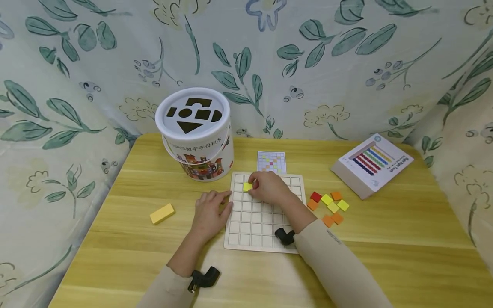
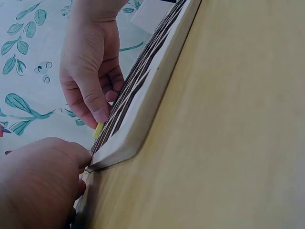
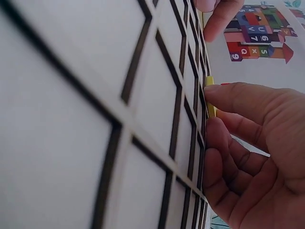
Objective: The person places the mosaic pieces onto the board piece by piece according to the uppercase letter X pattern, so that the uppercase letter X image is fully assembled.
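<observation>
Two hands: both on the pale wooden grid board [image 1: 252,222], which lies flat on the yellow wooden table [image 1: 385,239].
Right hand [image 1: 269,187]: my fingers curl round a small yellow square tile [image 1: 247,186], pinching it with thumb and fingertips over a cell in the board's second row from the far edge, second column from its left side. In the right wrist view the tile [image 3: 209,98] shows as a thin yellow sliver at my fingertip; whether it sits fully down in the cell I cannot tell.
Left hand [image 1: 209,211]: holding nothing, fingers relaxed, fingertips resting on the board's left edge, at 9 o'clock of the tile hand.
Loose tiles [image 1: 329,205]: a red, orange and yellow scatter on the table at 3 o'clock of the board, just beside its right edge.
Pattern card [image 1: 271,162]: small printed grid of coloured squares at 12 o'clock, touching the board's far edge.
White round bucket [image 1: 196,134]: shape-cutout lid on top, at 11 o'clock of the board.
Yellow rectangular wooden block [image 1: 162,213]: alone at 9 o'clock, well apart from my left hand.
Slanted box with coloured bead rows [image 1: 371,164]: at 2 o'clock, beyond the loose tiles.
</observation>
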### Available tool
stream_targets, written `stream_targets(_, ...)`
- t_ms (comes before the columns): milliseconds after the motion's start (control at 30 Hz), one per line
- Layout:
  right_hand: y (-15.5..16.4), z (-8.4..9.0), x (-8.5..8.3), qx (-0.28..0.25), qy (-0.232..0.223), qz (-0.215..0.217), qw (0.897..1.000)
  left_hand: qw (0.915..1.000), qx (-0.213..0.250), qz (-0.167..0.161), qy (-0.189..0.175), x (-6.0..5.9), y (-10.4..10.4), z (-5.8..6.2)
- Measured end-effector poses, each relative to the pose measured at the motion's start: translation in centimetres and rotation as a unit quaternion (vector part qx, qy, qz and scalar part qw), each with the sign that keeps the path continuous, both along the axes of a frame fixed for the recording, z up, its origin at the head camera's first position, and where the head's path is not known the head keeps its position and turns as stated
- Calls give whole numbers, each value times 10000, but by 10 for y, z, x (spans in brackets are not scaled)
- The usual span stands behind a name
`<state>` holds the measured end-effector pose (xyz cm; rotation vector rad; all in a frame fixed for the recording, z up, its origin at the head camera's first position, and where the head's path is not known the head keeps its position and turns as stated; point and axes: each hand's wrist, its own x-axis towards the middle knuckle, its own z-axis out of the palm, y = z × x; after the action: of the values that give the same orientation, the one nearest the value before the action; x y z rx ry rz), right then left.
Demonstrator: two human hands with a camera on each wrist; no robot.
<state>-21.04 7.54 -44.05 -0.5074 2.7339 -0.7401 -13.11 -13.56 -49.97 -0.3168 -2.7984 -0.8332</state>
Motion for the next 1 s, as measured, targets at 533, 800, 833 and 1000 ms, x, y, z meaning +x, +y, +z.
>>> stream_targets(533,2,-6,-1,-191,-136,-137,9996,10000,67,44,-32,-1,1,1)
stream_targets(800,13,-3,10,-653,-166,-521,9964,10000,63,32,1,0,2,0)
stream_targets(833,16,-2,12,-739,-147,-580,9955,10000,67,30,20,0,2,0)
stream_targets(1000,40,4,26,-917,-175,-958,9910,9999,99,15,108,-1,2,-1)
